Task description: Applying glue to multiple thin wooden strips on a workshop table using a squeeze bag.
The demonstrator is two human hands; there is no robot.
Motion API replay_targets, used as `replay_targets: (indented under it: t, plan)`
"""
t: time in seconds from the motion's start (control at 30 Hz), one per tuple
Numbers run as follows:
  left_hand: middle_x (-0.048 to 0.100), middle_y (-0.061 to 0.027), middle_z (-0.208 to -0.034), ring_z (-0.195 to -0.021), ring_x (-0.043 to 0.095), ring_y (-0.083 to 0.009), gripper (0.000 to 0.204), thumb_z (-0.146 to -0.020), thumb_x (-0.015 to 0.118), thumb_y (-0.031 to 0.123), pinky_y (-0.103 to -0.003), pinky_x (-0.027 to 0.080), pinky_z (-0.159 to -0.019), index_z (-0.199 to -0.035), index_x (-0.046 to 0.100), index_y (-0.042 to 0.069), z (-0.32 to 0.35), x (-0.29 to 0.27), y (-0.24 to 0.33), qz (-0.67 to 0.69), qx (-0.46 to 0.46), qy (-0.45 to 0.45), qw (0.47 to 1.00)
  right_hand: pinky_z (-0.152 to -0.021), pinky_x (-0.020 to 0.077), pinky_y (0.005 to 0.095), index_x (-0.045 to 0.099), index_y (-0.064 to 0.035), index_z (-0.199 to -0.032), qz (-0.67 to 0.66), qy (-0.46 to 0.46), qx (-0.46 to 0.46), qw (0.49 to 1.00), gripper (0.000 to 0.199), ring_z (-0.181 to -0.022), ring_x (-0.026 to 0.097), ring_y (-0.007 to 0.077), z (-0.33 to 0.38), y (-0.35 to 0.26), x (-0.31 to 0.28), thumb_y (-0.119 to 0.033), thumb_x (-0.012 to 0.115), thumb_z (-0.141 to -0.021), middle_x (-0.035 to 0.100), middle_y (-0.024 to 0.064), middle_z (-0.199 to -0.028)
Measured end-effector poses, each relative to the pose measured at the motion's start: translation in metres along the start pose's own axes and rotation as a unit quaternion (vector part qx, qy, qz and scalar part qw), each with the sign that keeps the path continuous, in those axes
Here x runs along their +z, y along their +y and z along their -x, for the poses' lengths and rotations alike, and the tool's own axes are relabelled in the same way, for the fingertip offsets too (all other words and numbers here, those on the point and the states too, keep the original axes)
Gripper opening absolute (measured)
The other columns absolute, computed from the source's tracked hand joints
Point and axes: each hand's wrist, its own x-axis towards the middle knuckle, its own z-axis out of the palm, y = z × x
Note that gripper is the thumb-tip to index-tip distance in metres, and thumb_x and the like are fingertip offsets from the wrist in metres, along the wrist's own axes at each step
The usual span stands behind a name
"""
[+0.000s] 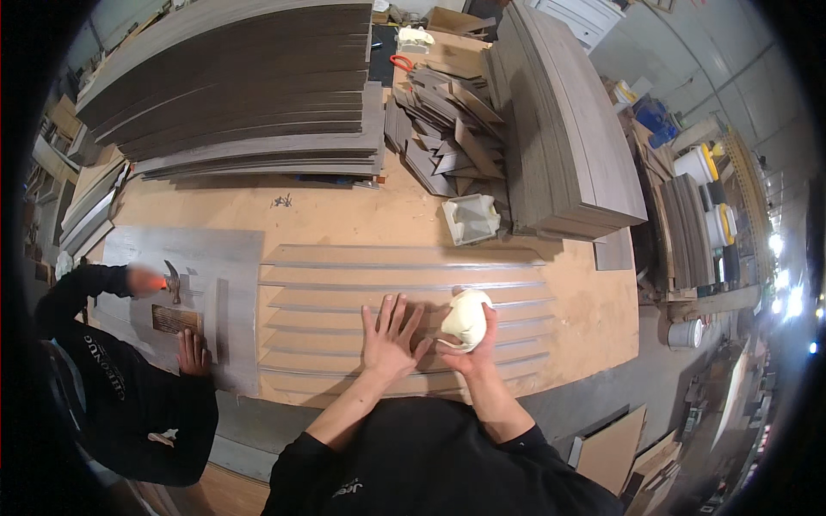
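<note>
1. Across the middle of the workbench (pixel 344 206), long narrow strips (pixel 404 285) with pointed ends lie in parallel rows in front of the worker. Layout appears done.
2. Right hand (pixel 478 351): wrapped around a pale yellow bundle (pixel 465 320), held over the right part of the rows. From where I stand, I cannot tell its material.
3. Left hand (pixel 391 342): fingers spread wide, palm down over the rows, holding nothing. Contact with a strip cannot be confirmed.
4. Shiny lines run along the strips; whether these are a coating or bare edges cannot be told. How many rows have been treated is therefore undetermined.
5. Joining: none seen. The strips lie as separate pieces, so I judge the work to be partway along, with handling of the rows remaining.
6. Stock: a broad board stack (pixel 241 77) and a tall board stack (pixel 559 129) stand beyond, with a heap of offcuts (pixel 456 129) between them. Whether they belong to this batch is unclear.
7. Adjacent station: a co-worker's hand (pixel 144 281) grips a claw hammer (pixel 174 284) above a grey sheet (pixel 129 249).
</note>
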Motion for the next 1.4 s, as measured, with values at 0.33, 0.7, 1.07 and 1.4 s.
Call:
replay_targets:
  t: [0.33, 0.7, 1.07, 1.4]
  plan:
    - [0.03, -0.0117, -0.16, -0.15, 0.023, -0.0313, 0.072, -0.093, 0.054, 0.055, -0.072, 0.013, -0.113, -0.152, 0.038, 0.018, -0.011, 0.003, -0.004, 0.03, -0.001, 0.016, 0.999, -0.051, 0.0439, 0.0258, 0.054, -0.0294, -0.139, -0.021, -0.085, -0.016, 0.996, 0.055, -0.066, 0.054, 0.012, 0.009, -0.013, -0.015, -0.059, 0.049, -0.094, 0.061, 0.0029, -0.12]
    - [0.031, -0.0093, -0.16, -0.15, 0.022, -0.0312, 0.064, -0.095, 0.054, 0.048, -0.066, 0.012, -0.118, -0.15, 0.04, 0.018, -0.047, -0.027, -0.124, -0.033, -0.117, 0.107, 0.987, -0.043, 0.0422, 0.0231, 0.06, -0.0262, -0.13, 0.116, 0.038, -0.014, 0.992, 0.05, -0.064, 0.057, 0.0162, -0.051, -0.012, 0.043, -0.061, 0.056, -0.093, 0.067, 0.004, -0.109]
    - [0.034, -0.0144, -0.156, -0.146, 0.027, -0.0344, 0.061, -0.094, 0.057, 0.04, -0.063, 0.014, -0.119, -0.147, 0.044, 0.014, 0.007, -0.049, -0.154, 0.035, -0.195, 0.155, 0.968, -0.048, 0.0454, 0.0293, 0.055, -0.0147, -0.124, 0.419, 0.107, -0.075, 0.898, 0.047, -0.074, 0.063, 0.0176, -0.17, 0.03, 0.064, -0.048, 0.063, -0.093, 0.065, 0.0034, -0.1]
    - [0.043, -0.0134, -0.149, -0.139, 0.036, -0.0348, 0.056, -0.088, 0.064, 0.037, -0.058, 0.023, -0.117, -0.137, 0.053, 0.011, 0.029, -0.054, -0.168, 0.015, -0.263, 0.204, 0.943, -0.092, 0.0499, 0.0373, 0.067, 0.0037, -0.11, 0.726, 0.037, -0.189, 0.66, 0.05, -0.098, 0.066, 0.0242, -0.289, 0.12, 0.055, -0.038, 0.077, -0.085, 0.07, 0.0132, -0.105]
